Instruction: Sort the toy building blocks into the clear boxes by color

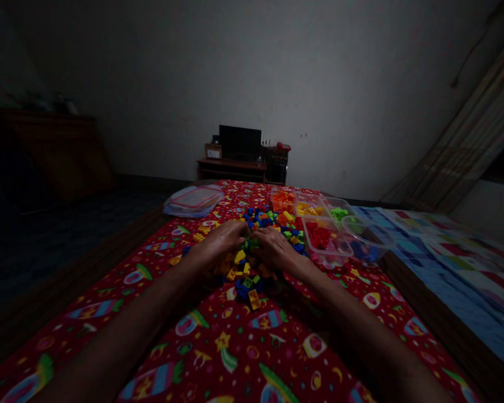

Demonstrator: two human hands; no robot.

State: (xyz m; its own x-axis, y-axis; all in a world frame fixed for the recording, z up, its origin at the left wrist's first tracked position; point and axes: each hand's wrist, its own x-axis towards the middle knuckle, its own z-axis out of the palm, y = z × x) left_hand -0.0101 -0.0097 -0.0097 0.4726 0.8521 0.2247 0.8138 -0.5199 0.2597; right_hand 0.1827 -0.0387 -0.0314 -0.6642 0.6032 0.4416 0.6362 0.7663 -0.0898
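A heap of small plastic building bricks [264, 221] in blue, yellow, orange, green and red lies on a red patterned cloth [235, 347]. My left hand [218, 242] rests palm down on the heap's left side, fingers curled over the bricks. My right hand [277, 249] lies on the right side, fingers bent into the pile. The fingertips of both hands meet near a green brick [252, 244]. Whether either hand grips a brick is hidden. Loose yellow and blue bricks [246, 280] lie between my wrists.
Clear plastic tubs [361, 224] to the right hold sorted orange, yellow, green, red and blue bricks. Stacked tub lids [193, 200] lie at the far left of the cloth. A low shelf with a dark screen [240, 143] stands against the back wall. A blue patterned mat [453, 263] lies right.
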